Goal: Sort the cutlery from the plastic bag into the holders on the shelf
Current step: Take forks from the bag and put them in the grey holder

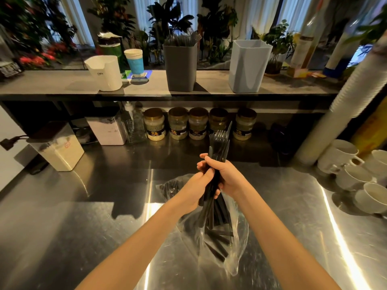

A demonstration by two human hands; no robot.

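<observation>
Both my hands grip one bundle of black plastic cutlery (219, 141) above the steel counter, fork tines pointing up and away. My left hand (200, 184) wraps the handles from the left, my right hand (227, 176) from the right. Below them lies the clear plastic bag (236, 243) with more black cutlery inside. On the shelf stand a dark grey holder (181, 68) filled with black cutlery and a light blue holder (248, 68) whose contents I cannot see.
A white container (105, 73) and a paper cup (134, 61) sit on the shelf's left part. Jars (178, 123) line the space under the shelf. White mugs (356, 176) and a tall stack of cups (343, 103) crowd the right. Canisters stand at left.
</observation>
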